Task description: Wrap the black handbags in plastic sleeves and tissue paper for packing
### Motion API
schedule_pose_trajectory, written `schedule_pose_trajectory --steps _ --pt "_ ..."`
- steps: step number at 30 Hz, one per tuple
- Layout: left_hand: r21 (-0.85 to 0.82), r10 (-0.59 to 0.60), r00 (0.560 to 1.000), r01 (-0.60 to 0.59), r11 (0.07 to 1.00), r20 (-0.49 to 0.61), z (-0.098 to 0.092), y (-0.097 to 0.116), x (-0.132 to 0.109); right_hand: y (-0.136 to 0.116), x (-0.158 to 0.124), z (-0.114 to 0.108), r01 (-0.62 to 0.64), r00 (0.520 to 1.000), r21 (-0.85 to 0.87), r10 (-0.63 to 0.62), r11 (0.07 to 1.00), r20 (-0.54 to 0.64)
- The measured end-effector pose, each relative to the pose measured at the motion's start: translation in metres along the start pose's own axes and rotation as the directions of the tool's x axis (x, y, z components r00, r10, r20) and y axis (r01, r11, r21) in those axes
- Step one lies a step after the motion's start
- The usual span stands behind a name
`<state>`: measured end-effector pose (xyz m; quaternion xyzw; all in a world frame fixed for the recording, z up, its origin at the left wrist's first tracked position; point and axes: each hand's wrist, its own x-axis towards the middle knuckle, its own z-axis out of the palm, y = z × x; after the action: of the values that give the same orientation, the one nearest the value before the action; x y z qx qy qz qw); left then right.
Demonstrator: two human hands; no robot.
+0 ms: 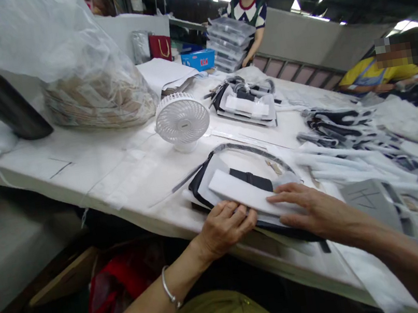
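Note:
A black handbag lies flat near the table's front edge, with white sheets over its face and a wrapped handle arching behind it. Across the bag rests a folded white foam strip. My left hand is closed at the strip's near edge, its fingers curled over it; the fingertips are partly hidden. On the strip's right end lies my right hand, fingers apart and the thumb nearer to me. Behind the strip shows a black flap or strap.
A small white fan stands behind the bag. Another wrapped bag lies farther back. At left are a dark flask and a filled plastic sack. Black straps pile up at right. Two people are beyond the table.

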<state>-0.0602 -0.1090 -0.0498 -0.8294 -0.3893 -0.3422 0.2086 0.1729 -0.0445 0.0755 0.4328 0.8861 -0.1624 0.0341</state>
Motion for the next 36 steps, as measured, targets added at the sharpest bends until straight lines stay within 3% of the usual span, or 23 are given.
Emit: schedule_pose_trajectory --steps 4,8,12,17,22,28,33,36 --pt "0.003 -0.008 1.0 0.008 1.0 -0.006 -0.001 0.0 0.0 -0.011 0.006 0.006 0.065 0.997 -0.031 -0.066 0.997 -0.047" --pt "-0.011 -0.01 0.999 0.01 1.0 -0.034 0.0 0.0 0.0 -0.023 0.014 0.029 0.077 0.985 0.029 -0.072 0.997 -0.156" --pt "-0.028 -0.006 1.0 0.005 1.0 -0.015 -0.001 -0.001 -0.001 -0.023 0.014 0.045 0.193 0.952 0.011 -0.185 0.981 -0.243" --pt "-0.057 0.002 0.998 -0.005 0.998 -0.061 -0.006 -0.001 -0.001 -0.017 0.012 0.037 0.265 0.953 -0.002 -0.262 0.964 -0.152" --pt "0.002 0.019 0.992 -0.019 1.0 -0.121 -0.005 0.001 -0.005 -0.027 0.008 0.032 0.248 0.96 -0.057 -0.253 0.967 -0.12" --pt "0.02 0.021 0.991 -0.018 1.0 -0.135 0.002 0.004 -0.01 -0.056 -0.005 0.064 0.135 0.946 -0.183 -0.181 0.974 -0.268" --pt "-0.062 0.005 1.0 -0.006 0.998 -0.03 -0.001 0.001 -0.005 -0.08 -0.004 0.1 -0.108 0.863 -0.309 -0.065 0.945 -0.501" --pt "-0.048 0.004 0.999 -0.006 0.999 -0.033 -0.002 0.001 -0.003 -0.081 -0.004 0.105 -0.114 0.823 -0.316 -0.089 0.942 -0.561"
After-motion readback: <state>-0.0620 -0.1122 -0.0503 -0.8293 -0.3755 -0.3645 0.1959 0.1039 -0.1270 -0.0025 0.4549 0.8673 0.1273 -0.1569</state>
